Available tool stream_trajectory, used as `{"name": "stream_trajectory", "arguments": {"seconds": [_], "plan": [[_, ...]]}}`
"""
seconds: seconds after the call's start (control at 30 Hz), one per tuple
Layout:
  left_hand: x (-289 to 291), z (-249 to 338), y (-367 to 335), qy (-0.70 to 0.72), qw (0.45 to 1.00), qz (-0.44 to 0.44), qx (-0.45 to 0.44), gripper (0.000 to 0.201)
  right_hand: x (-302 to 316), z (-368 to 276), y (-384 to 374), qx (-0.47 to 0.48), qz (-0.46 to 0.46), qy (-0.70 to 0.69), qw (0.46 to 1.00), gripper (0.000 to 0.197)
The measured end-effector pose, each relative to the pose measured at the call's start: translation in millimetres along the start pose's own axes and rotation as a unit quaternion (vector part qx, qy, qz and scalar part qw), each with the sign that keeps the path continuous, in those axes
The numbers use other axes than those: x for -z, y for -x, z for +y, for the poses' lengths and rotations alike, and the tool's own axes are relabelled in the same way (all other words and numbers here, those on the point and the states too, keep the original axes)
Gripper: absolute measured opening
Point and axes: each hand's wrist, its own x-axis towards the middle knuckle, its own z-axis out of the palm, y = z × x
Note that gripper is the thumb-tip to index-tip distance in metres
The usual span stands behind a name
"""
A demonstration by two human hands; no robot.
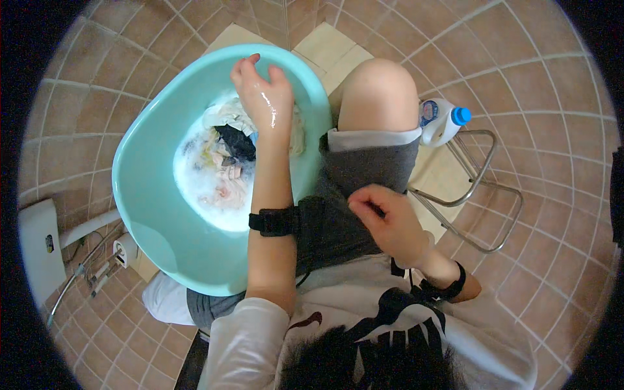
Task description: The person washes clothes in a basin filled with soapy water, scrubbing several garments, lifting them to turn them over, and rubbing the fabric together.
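A large turquoise basin (146,172) holds soapy water with wet clothes in it, pale pieces (224,182) and a black piece (237,143). Over its far side I hold up my left hand (265,97), wet and shiny, its fingers loosely bent and apart with nothing seen in them. A black strap (273,222) circles that forearm. My right hand (390,224) is over the grey shorts (364,169) on my lap, right of the basin. Its fingers are curled in and pressed together; whatever they may hold is hidden.
At the right, a white bottle with a blue cap (442,122) stands beside a metal-tube frame (484,188). A white wall unit (42,240) and a hose (75,276) are at the left. Brown tiled walls surround me closely.
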Motion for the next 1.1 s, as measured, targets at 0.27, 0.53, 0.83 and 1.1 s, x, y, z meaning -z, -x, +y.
{"name": "stream_trajectory", "arguments": {"seconds": [0.27,0.53,0.83,1.1], "plan": [[-13.4,-14.4,20.9,-0.006,0.999,-0.021,0.034,0.027,-22.4,-6.9,-8.9,0.098,0.066,0.000,0.993,0.007],[9.9,-45.0,27.8,0.092,0.976,-0.019,0.197,0.027,-4.6,-1.4,-50.8,0.125,-0.119,0.248,0.953,0.008],[173.0,-268.5,102.3,0.313,0.721,0.136,0.603,0.017,-156.0,-79.3,-188.8,0.250,-0.369,0.377,0.812,0.013],[173.3,-288.7,140.9,0.313,0.736,0.004,0.600,0.029,-318.6,111.3,-225.2,0.378,-0.265,0.428,0.777,0.021]]}}
